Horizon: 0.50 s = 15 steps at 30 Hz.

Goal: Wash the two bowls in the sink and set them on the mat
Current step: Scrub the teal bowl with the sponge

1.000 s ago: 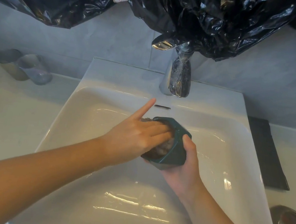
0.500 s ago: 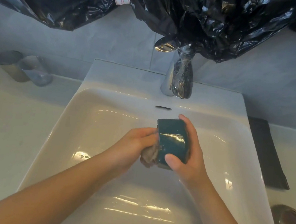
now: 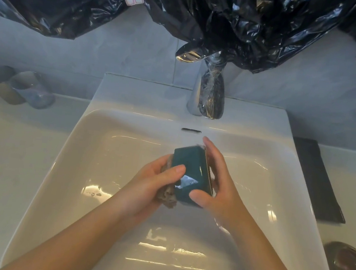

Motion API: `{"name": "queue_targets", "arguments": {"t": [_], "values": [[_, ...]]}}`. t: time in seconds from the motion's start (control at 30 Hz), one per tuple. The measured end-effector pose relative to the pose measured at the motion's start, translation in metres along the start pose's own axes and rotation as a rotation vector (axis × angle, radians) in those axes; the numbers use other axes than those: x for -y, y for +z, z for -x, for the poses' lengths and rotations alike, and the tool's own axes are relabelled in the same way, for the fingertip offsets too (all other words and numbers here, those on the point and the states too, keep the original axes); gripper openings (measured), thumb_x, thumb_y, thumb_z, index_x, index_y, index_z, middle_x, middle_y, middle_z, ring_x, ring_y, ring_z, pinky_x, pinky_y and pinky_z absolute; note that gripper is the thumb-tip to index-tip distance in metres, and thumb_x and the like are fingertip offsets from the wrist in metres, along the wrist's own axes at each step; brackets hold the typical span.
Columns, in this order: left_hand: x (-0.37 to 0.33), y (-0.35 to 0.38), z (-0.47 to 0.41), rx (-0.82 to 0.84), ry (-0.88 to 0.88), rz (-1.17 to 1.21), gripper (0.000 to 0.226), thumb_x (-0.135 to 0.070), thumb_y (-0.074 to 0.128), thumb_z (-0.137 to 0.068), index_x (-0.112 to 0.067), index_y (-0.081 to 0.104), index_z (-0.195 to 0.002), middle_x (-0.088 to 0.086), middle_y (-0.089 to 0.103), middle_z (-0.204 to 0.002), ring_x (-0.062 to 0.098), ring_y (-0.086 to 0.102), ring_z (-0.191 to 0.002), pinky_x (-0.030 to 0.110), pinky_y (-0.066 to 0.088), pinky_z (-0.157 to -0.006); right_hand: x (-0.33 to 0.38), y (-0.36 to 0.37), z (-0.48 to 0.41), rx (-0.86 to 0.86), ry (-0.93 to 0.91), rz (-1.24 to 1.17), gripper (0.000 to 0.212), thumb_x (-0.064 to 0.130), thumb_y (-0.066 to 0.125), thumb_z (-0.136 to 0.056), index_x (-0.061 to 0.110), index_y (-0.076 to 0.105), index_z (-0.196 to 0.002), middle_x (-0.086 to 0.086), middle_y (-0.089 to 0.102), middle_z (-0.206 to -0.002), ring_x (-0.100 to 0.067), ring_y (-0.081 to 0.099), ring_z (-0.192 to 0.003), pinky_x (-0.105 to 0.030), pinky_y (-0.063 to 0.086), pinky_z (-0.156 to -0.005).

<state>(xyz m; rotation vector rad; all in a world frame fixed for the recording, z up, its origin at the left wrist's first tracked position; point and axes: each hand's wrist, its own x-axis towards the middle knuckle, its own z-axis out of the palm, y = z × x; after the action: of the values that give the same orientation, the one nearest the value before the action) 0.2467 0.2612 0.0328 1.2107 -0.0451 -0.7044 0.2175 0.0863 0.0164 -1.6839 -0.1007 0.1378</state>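
A dark green square bowl [image 3: 190,171] is held on its side over the white sink [image 3: 85,169], its mouth turned to the right. My right hand [image 3: 217,187] grips its rim, thumb across the green outside. My left hand [image 3: 156,183] holds a brownish cloth [image 3: 168,196] against the bowl's left side, thumb on the bowl. A black mat [image 3: 317,182] lies on the counter right of the sink. A dark brown bowl-like dish [image 3: 347,267] sits at the lower right.
A chrome tap [image 3: 207,96] stands behind the basin, with black plastic sheeting [image 3: 228,19] hanging over it. Two cups [image 3: 23,90] stand on the counter at the far left. No water stream shows.
The bowl has been turned from mouth-up to on its side. My left hand has come out of the bowl and now rubs the cloth on its outside.
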Motion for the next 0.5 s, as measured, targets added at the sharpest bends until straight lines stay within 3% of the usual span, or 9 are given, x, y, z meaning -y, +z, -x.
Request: {"name": "queue_targets", "arguments": {"t": [0.07, 0.17, 0.23, 0.33, 0.4, 0.5], "values": [[-0.003, -0.001, 0.001, -0.01, 0.01, 0.021, 0.042, -0.03, 0.062, -0.085, -0.007, 0.059, -0.121, 0.033, 0.057, -0.118, 0.035, 0.056, -0.096, 0.05, 0.035, -0.084, 0.002, -0.003, -0.003, -0.001, 0.137, -0.135, 0.096, 0.075, 0.08, -0.05, 0.068, 0.033, -0.133, 0.016, 0.045, -0.143, -0.011, 0.055, -0.127, -0.034, 0.058, -0.089], [-0.01, -0.003, 0.001, -0.024, 0.058, -0.081, 0.046, -0.037, 0.069, -0.076, -0.019, 0.063, -0.117, 0.03, 0.058, -0.115, 0.038, 0.055, -0.092, 0.051, 0.036, -0.079, 0.002, -0.006, -0.006, 0.045, 0.296, -0.233, 0.093, 0.064, 0.081, -0.056, 0.063, 0.032, -0.135, 0.005, 0.053, -0.141, -0.018, 0.067, -0.113, -0.033, 0.06, -0.075], [-0.012, -0.003, 0.001, -0.054, 0.074, -0.174, 0.046, -0.042, 0.071, -0.07, -0.027, 0.064, -0.113, 0.023, 0.062, -0.111, 0.048, 0.057, -0.096, 0.057, 0.043, -0.078, 0.0, -0.006, -0.007, 0.127, 0.324, -0.261, 0.113, 0.074, 0.082, -0.045, 0.051, 0.031, -0.143, 0.0, 0.058, -0.137, -0.026, 0.069, -0.11, -0.041, 0.06, -0.074], [-0.011, -0.004, 0.002, -0.056, 0.056, -0.208, 0.051, -0.044, 0.071, -0.069, -0.025, 0.062, -0.115, 0.014, 0.068, -0.109, 0.04, 0.062, -0.103, 0.057, 0.049, -0.087, 0.001, -0.003, -0.006, 0.166, 0.342, -0.305, 0.125, 0.075, 0.084, -0.039, 0.039, 0.031, -0.146, -0.004, 0.057, -0.136, -0.03, 0.067, -0.113, -0.044, 0.058, -0.079], [-0.011, -0.007, 0.005, -0.05, 0.024, -0.207, 0.054, -0.045, 0.069, -0.071, -0.02, 0.06, -0.118, 0.013, 0.068, -0.112, 0.033, 0.065, -0.104, 0.053, 0.05, -0.09, -0.001, -0.002, -0.006, 0.177, 0.336, -0.368, 0.121, 0.071, 0.085, -0.045, 0.032, 0.031, -0.147, -0.008, 0.056, -0.137, -0.033, 0.065, -0.115, -0.042, 0.057, -0.078], [-0.017, -0.014, 0.011, -0.176, 0.003, -0.161, 0.042, -0.04, 0.069, -0.079, -0.012, 0.062, -0.11, 0.022, 0.068, -0.107, 0.032, 0.067, -0.092, 0.043, 0.05, -0.078, -0.003, -0.002, -0.005, 0.224, 0.3, -0.458, 0.103, 0.065, 0.08, -0.06, 0.03, 0.035, -0.145, -0.011, 0.056, -0.136, -0.034, 0.062, -0.113, -0.041, 0.056, -0.077]]}}
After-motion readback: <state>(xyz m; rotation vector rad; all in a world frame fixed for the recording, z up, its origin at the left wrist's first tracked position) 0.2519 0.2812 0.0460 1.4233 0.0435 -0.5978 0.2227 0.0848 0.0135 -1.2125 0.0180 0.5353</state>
